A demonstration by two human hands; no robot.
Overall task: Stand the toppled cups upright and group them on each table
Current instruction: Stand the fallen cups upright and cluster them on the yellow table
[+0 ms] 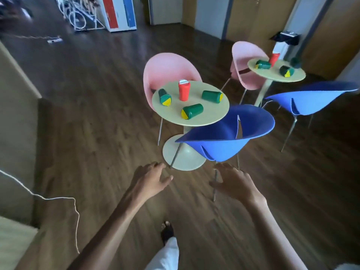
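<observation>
— What stands on the near table (214, 117)?
— A red cup (183, 91), upright, among three toppled green cups (192, 111).
— The hands?
— Left hand (151, 177) and right hand (234, 182) hover empty, fingers spread, above the floor.

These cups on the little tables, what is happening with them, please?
Nothing is being handled yet. A person walks toward the near table with the left hand and right hand stretched forward, open and empty. On that table a red cup stands upright and three green cups lie on their sides. The far table has another upright red cup and at least two toppled green ones.
</observation>
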